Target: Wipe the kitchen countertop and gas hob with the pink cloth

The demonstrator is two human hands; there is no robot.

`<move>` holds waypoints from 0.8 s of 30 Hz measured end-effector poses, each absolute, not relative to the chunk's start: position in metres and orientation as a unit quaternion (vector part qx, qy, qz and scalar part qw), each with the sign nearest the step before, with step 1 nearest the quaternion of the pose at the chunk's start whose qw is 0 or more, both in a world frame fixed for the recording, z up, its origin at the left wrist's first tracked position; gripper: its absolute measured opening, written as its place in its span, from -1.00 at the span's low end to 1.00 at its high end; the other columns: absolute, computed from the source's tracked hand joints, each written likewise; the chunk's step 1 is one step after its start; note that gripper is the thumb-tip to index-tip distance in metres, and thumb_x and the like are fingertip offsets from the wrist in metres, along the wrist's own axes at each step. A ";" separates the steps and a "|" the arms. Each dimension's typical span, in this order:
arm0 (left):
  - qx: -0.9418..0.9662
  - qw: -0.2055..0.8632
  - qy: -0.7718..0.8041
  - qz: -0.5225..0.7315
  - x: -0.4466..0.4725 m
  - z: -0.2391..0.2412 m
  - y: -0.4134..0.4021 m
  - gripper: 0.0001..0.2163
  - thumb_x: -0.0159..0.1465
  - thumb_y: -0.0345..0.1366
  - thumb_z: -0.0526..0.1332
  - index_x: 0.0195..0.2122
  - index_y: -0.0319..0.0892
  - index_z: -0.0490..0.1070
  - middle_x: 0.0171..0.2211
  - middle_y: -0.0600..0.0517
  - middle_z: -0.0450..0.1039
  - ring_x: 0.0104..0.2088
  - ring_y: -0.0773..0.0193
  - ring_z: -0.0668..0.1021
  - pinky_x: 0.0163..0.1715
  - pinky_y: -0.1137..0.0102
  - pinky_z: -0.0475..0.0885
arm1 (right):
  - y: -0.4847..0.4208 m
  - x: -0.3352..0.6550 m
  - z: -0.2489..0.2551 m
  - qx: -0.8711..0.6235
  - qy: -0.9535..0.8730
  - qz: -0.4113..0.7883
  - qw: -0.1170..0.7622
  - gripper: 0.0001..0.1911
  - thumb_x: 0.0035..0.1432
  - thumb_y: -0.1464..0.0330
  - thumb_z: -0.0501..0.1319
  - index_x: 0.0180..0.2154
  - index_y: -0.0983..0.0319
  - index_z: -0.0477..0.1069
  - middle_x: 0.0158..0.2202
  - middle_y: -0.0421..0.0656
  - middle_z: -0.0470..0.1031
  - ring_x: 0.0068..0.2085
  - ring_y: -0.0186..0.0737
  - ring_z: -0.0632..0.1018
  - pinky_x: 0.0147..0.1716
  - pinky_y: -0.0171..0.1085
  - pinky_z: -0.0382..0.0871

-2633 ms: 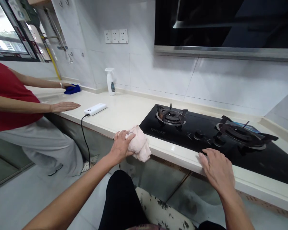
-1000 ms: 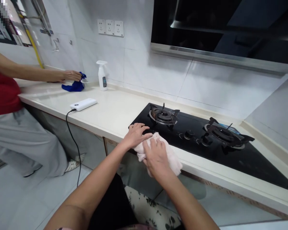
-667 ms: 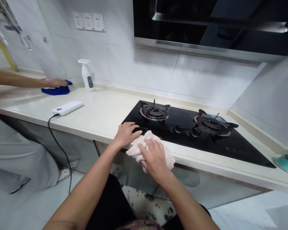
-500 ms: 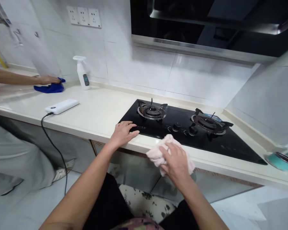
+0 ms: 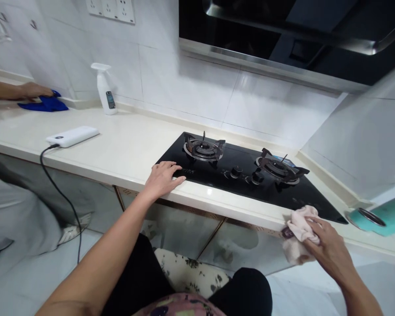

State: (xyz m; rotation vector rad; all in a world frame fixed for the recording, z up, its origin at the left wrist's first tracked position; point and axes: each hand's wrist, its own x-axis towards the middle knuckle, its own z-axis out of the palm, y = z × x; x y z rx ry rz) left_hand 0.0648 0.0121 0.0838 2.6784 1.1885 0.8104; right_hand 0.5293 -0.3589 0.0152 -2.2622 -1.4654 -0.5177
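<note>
My right hand [image 5: 327,250] grips a pale pink cloth [image 5: 299,230] against the front edge of the cream countertop [image 5: 125,151], by the right front corner of the black gas hob [image 5: 243,182]. My left hand [image 5: 161,179] lies flat with fingers spread on the counter edge at the hob's left front corner, holding nothing. The hob has two burners [image 5: 203,148] and two knobs [image 5: 237,171] between them.
Another person's hand [image 5: 33,91] presses a blue cloth [image 5: 48,104] on the counter at far left. A white spray bottle [image 5: 103,90] stands by the wall. A white power bank [image 5: 73,136] with a black cable lies near the counter edge. A teal tin [image 5: 365,217] sits at right.
My right hand took the pink cloth over from my left and slid it right along the counter's front edge. My left hand stayed flat by the hob. The view has turned right.
</note>
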 end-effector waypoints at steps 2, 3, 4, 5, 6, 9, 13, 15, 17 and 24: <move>0.877 0.049 0.395 0.267 0.067 0.085 0.010 -0.58 0.36 0.01 0.19 0.13 -0.05 0.56 0.27 -0.16 0.46 0.31 -0.15 0.40 0.27 -0.05 0.27 | -0.355 0.525 0.018 -0.805 -0.525 -0.179 0.210 -0.52 0.17 0.07 0.11 0.04 0.09 0.51 0.17 0.05 0.51 0.17 0.24 0.50 0.13 0.16 0.37; 0.876 0.048 0.397 0.267 0.069 0.085 0.009 -0.58 0.36 0.00 0.19 0.13 -0.06 0.56 0.27 -0.17 0.46 0.31 -0.15 0.40 0.27 -0.05 0.27 | -0.350 0.520 0.020 -0.799 -0.532 -0.178 0.216 -0.50 0.18 0.07 0.10 0.06 0.11 0.50 0.17 0.07 0.50 0.19 0.23 0.50 0.15 0.15 0.36; 0.876 0.047 0.400 0.266 0.070 0.086 0.008 -0.58 0.36 0.00 0.19 0.13 -0.07 0.56 0.27 -0.17 0.46 0.31 -0.15 0.40 0.27 -0.05 0.27 | -0.344 0.512 0.023 -0.792 -0.542 -0.176 0.220 -0.50 0.20 0.07 0.10 0.07 0.14 0.50 0.17 0.08 0.50 0.20 0.22 0.49 0.17 0.13 0.35; 0.876 0.046 0.401 0.263 0.070 0.087 0.007 -0.57 0.36 0.00 0.19 0.14 -0.09 0.56 0.27 -0.18 0.46 0.31 -0.15 0.40 0.27 -0.05 0.27 | -0.336 0.501 0.026 -0.786 -0.551 -0.173 0.220 -0.50 0.22 0.08 0.08 0.08 0.16 0.49 0.18 0.09 0.49 0.21 0.20 0.48 0.19 0.12 0.34; 0.876 0.046 0.403 0.260 0.071 0.087 0.006 -0.57 0.36 0.00 0.19 0.14 -0.10 0.56 0.28 -0.19 0.45 0.31 -0.15 0.40 0.27 -0.05 0.27 | -0.327 0.488 0.030 -0.784 -0.556 -0.172 0.217 -0.50 0.26 0.08 0.07 0.08 0.17 0.49 0.18 0.09 0.49 0.21 0.19 0.47 0.20 0.11 0.33; 0.878 0.044 0.404 0.252 0.071 0.090 0.004 -0.54 0.36 0.03 0.20 0.14 -0.12 0.56 0.28 -0.20 0.45 0.31 -0.16 0.40 0.27 -0.06 0.27 | -0.288 0.434 0.045 -0.803 -0.533 -0.184 0.192 -0.52 0.36 0.10 0.01 0.06 0.20 0.53 0.15 0.10 0.49 0.14 0.22 0.46 0.14 0.15 0.33; 0.879 0.047 0.402 0.254 0.069 0.091 0.003 -0.53 0.35 0.07 0.22 0.14 -0.09 0.56 0.27 -0.19 0.45 0.30 -0.15 0.40 0.27 -0.05 0.26 | -0.225 0.344 0.068 -0.797 -0.547 -0.183 0.179 -0.61 0.40 0.20 0.07 0.01 0.22 0.58 0.08 0.12 0.49 0.02 0.19 0.41 0.05 0.11 0.31; 0.878 0.050 0.403 0.254 0.068 0.091 0.005 -0.53 0.35 0.09 0.22 0.14 -0.08 0.56 0.27 -0.18 0.45 0.31 -0.15 0.40 0.28 -0.05 0.27 | -0.193 0.301 0.077 -0.771 -0.587 -0.166 0.184 -0.69 0.37 0.26 0.14 -0.03 0.21 0.59 0.05 0.10 0.49 0.00 0.16 0.39 0.03 0.06 0.29; 0.879 0.049 0.401 0.255 0.067 0.089 0.007 -0.53 0.36 0.10 0.21 0.14 -0.06 0.56 0.27 -0.16 0.46 0.31 -0.13 0.41 0.28 -0.04 0.27 | -0.165 0.265 0.083 -0.744 -0.622 -0.147 0.195 -0.74 0.35 0.27 0.18 -0.06 0.20 0.59 0.02 0.08 0.50 0.01 0.14 0.38 0.04 0.03 0.27; 0.878 0.033 0.393 0.272 0.062 0.081 0.019 -0.60 0.44 -0.02 0.06 0.11 0.01 0.58 0.26 -0.08 0.50 0.30 -0.03 0.44 0.28 0.04 0.30 | -0.109 0.229 0.094 -0.653 -0.718 -0.106 0.215 -0.71 0.41 0.18 0.16 -0.06 0.19 0.56 0.01 -0.03 0.51 0.02 0.00 0.39 0.02 -0.08 0.25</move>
